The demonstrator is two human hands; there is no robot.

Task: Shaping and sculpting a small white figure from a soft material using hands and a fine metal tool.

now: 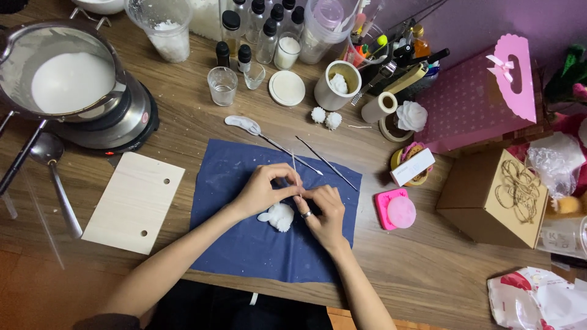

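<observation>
Wick [294,166], thin and stiff, pinched upright by my left hand [264,190] and right hand [324,211] above the white wax flower [278,216] on the cloth [232,238]; flower looks fragile, best cradled underneath.

A matt navy cloth [244,244] covers a wood-grain table [416,269]. On the cloth lies a lumpy white wax figure [278,216]; beside it, a pale, smooth wooden board [131,201]. A glossy metal pot [55,67] holds opaque white wax. Clear glass cups [222,85], a glossy pink silicone mould [394,209] and a matt cardboard box [492,198] stand nearby.
</observation>
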